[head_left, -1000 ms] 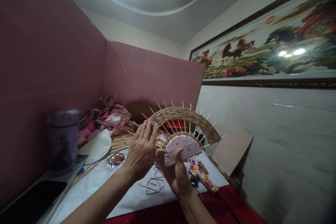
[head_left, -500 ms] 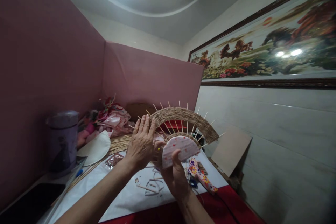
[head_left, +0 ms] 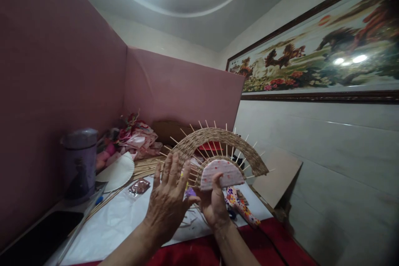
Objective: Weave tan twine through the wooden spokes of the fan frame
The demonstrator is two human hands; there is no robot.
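My right hand (head_left: 215, 205) grips the base of a half-round woven fan (head_left: 224, 143), thumb pressed on its pink dotted paper centre (head_left: 222, 173). The fan is held upright above the table, with thin wooden skewers radiating through a brown woven band. My left hand (head_left: 170, 197) is open with fingers spread, back toward me, just left of the fan near its skewer ends.
A white sheet (head_left: 115, 224) covers the table over a red cloth (head_left: 271, 247). On it lie a patterned glue gun (head_left: 241, 208), a paper plate (head_left: 116, 170), a skewer bundle (head_left: 143, 166), a purple flask (head_left: 79, 162) and a dark phone (head_left: 37, 237). Cardboard (head_left: 276, 174) leans on the right wall.
My left hand has slid down and off the fan's left edge, fingers spreading apart. The fan has shifted slightly to the right in my right hand.
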